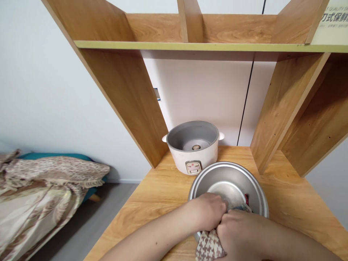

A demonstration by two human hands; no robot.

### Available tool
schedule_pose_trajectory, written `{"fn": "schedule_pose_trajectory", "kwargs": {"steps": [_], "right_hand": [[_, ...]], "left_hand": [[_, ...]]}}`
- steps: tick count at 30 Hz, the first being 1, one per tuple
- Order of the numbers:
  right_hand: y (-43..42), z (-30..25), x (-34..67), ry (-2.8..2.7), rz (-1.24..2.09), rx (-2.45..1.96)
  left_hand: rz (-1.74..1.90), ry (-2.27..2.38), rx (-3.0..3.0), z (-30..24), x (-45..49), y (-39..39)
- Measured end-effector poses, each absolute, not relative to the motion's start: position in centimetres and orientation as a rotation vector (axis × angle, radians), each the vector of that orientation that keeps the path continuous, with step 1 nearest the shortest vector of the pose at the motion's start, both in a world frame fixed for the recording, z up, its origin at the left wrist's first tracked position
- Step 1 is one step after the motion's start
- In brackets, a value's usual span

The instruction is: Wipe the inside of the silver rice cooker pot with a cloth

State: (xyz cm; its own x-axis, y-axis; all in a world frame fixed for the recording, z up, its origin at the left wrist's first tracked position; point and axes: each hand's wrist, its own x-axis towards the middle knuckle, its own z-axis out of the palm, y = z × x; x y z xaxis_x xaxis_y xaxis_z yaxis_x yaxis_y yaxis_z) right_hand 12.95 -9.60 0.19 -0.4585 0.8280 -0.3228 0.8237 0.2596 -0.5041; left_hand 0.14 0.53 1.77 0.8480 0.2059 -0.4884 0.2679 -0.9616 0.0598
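Over a round metal basin (199, 183), my left hand (210, 210) and my right hand (235, 230) are side by side, both closed in fists. A brown-and-white houndstooth cloth (208, 247) hangs below, between my hands, and both grip it. Part of the cloth is hidden inside my fists. Beyond the right hand, a small red piece (246, 198) and a blue-grey bit show against the basin's inside; I cannot tell what they belong to. Just behind the basin stands a white rice cooker (176, 159) without its lid or inner pot, its grey inside showing.
The wooden desktop (152, 206) carries the basin and cooker. Upright wooden panels rise at left and right, under a shelf with a yellow-green edge (163, 45). A printed box (331, 25) sits on the upper right. A blanket-covered teal seat (54, 156) is at left.
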Motion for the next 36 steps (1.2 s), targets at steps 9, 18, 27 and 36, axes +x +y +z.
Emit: {"fn": "schedule_pose_trajectory", "kwargs": {"steps": [9, 18, 27, 36], "right_hand": [[-9.7, -0.4, 13.2, -2.427, 1.036, -1.572], [-9.9, -0.7, 13.4, -2.378, 1.061, -1.608], [-9.9, -0.9, 13.4, -2.36, 1.069, -1.626], [-9.7, -0.8, 13.1, -2.372, 1.06, -1.607]], "left_hand": [[-0.753, 0.384, 2.908, 2.0, 0.0, 0.5], [-0.73, 0.393, 2.916, 1.9, 0.1, 0.5], [-0.731, 0.379, 2.923, 2.1, 0.1, 0.5], [-0.749, 0.386, 2.927, 2.0, 0.1, 0.5]]}}
